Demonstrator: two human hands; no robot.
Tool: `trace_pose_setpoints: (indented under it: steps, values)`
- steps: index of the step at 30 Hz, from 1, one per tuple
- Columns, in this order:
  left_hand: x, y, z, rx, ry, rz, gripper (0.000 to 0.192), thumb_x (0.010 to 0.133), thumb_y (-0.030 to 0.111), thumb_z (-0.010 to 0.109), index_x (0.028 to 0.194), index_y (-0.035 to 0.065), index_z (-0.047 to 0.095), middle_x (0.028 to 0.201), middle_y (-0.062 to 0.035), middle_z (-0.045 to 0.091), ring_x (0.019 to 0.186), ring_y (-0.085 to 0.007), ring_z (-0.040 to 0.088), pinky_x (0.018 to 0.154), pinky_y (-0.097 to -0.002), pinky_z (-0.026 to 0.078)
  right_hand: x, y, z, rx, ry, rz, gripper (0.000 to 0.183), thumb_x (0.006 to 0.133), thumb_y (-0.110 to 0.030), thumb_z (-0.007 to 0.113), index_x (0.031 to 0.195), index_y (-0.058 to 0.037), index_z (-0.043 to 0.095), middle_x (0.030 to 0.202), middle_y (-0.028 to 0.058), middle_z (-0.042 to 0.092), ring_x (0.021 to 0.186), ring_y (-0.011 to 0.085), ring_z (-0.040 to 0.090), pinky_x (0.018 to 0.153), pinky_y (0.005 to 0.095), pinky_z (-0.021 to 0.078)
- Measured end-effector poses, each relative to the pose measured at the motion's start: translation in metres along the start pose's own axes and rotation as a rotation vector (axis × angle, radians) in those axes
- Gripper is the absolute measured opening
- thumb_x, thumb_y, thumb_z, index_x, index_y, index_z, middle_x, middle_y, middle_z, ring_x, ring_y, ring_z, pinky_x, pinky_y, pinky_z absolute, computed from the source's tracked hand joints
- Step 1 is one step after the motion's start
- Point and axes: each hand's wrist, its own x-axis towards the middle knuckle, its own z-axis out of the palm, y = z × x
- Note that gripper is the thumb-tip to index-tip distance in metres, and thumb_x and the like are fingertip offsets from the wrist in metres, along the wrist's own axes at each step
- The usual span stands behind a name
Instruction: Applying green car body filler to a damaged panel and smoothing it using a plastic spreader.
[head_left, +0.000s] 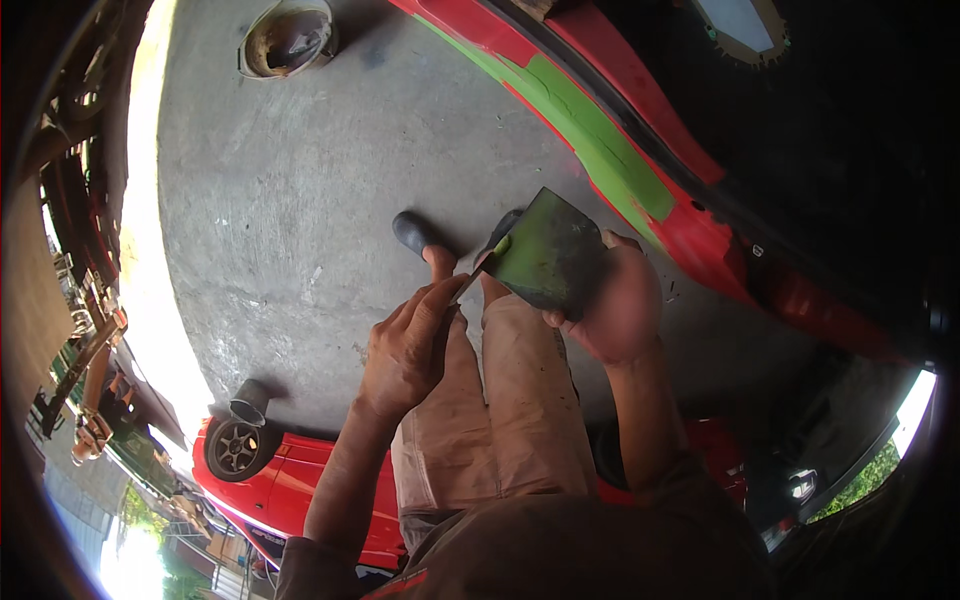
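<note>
My left hand (409, 349) grips a flat spreader (469, 285), its blade reaching up to the near left edge of a dark square plate (551, 251). A small lump of green filler (502, 244) sits at that edge, and green residue smears the plate's face. My right hand (619, 300) holds the plate from the right, part of the hand blurred. Above and to the right runs a red car body panel (701, 244) with a long band of smooth green filler (600, 142) along it.
A bucket with dirty contents (287, 37) stands on the concrete floor (300, 187) at the upper left. A smaller dark bucket (250, 403) stands by the wheel (236, 450) of a red car (300, 476) behind me. My shoes (416, 231) are near the panel.
</note>
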Motion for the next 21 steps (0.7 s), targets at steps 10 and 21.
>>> trace_pose_setpoints:
  steps: [10,21]
  values:
    - [-0.040,-0.018,0.035,0.065,-0.250,-0.229,0.037,0.103,0.004,0.052,0.140,0.0130,0.055,0.118,-0.0158,0.073,0.096,-0.0440,0.073,0.078,-0.0531,0.060,0.011,-0.037,0.001,-1.106,0.031,-0.418,0.062,0.093,-0.020,0.049,0.154,-0.0084,0.053,0.156,0.0156,0.054,0.143,0.0324,0.048,0.111,0.0535,0.0417]
    - [-0.069,-0.023,0.050,-0.066,-0.244,-0.409,0.032,0.108,0.012,0.055,0.140,0.0099,0.054,0.118,-0.0275,0.072,0.107,-0.0527,0.068,0.082,-0.0574,0.056,0.138,-0.062,-0.007,-2.796,0.170,-0.969,0.076,0.081,-0.030,0.071,0.151,-0.0026,0.053,0.160,0.0286,0.043,0.148,0.0437,0.038,0.112,0.0589,0.0429]
